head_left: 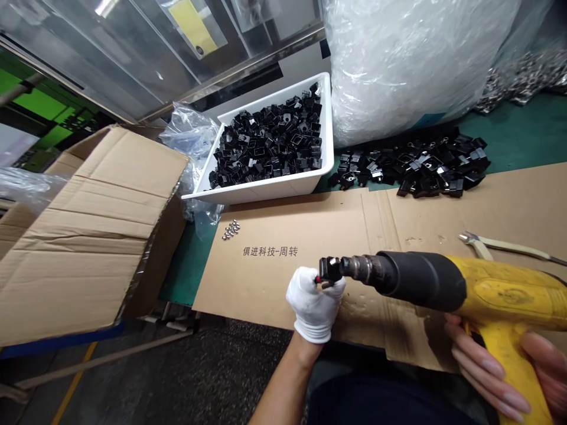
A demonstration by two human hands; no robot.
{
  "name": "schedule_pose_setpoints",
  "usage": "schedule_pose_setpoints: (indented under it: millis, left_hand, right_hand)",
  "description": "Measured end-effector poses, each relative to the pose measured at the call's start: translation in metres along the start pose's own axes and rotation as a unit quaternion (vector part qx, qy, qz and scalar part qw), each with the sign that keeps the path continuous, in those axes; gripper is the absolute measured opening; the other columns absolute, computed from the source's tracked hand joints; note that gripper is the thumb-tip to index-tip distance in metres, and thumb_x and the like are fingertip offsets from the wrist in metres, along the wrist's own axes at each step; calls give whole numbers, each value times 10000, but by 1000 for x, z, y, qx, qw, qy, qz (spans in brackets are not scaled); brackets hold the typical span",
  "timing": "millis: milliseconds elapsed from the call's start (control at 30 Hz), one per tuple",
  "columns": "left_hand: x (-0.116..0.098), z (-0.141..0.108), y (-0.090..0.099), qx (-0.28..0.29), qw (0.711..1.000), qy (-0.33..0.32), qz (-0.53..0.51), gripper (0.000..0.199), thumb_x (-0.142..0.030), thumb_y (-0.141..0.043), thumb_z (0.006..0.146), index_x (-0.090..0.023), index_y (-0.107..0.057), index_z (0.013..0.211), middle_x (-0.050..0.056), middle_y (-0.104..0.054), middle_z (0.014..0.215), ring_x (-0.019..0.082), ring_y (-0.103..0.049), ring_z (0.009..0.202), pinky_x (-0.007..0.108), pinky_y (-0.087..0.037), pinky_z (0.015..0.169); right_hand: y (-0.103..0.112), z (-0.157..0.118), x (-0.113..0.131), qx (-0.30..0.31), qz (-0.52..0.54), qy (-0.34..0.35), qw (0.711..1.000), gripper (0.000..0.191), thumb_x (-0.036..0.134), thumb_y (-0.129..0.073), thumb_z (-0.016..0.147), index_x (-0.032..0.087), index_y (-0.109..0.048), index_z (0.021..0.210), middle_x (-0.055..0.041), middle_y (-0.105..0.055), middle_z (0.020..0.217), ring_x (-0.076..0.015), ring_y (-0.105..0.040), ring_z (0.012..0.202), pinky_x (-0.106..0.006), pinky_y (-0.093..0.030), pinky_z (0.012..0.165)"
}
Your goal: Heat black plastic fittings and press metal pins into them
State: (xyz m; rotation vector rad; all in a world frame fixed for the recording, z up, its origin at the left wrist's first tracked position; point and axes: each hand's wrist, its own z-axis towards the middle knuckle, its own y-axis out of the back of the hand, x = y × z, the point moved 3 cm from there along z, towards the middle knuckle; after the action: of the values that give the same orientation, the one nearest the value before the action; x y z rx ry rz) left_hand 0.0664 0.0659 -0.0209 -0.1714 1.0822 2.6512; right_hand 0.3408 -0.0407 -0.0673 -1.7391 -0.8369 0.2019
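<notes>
My left hand (313, 307), in a white glove, is closed around a small black plastic part (328, 269). A bit of red shows at the fingertips beside it. With bare fingers, my right hand (485, 369) grips the handle of a yellow power drill (509, 290) with a black front collar. Its metal tip points left and meets, or nearly meets, the right side of the black part; I cannot tell if they touch. Both are held above a cardboard sheet (266, 286). Small metal pieces (231, 229) lie grouped on the sheet's left side.
A white bin (274, 190) full of black parts stands at the back, with a pile of similar parts (434, 165) to its right. Cutting pliers (500, 243) lie behind the drill. An open cardboard box (88, 236) is at left, and a large plastic-wrapped bundle (407, 65) stands behind.
</notes>
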Motion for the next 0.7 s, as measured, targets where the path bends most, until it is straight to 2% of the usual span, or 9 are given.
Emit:
schedule_pose_setpoints:
  millis: [700]
  left_hand:
    - [1,-3,-2,-5,1000,6,23,209,-262,-657,808,-244,-463,883,-60,-491,635,145,-520,529,272,-407,546]
  right_hand:
    - [0,0,2,-1,-6,0,1000,617,665,-721,831,198,-714,1235,-22,-570,777,-60,-337,453,-238,-445,426]
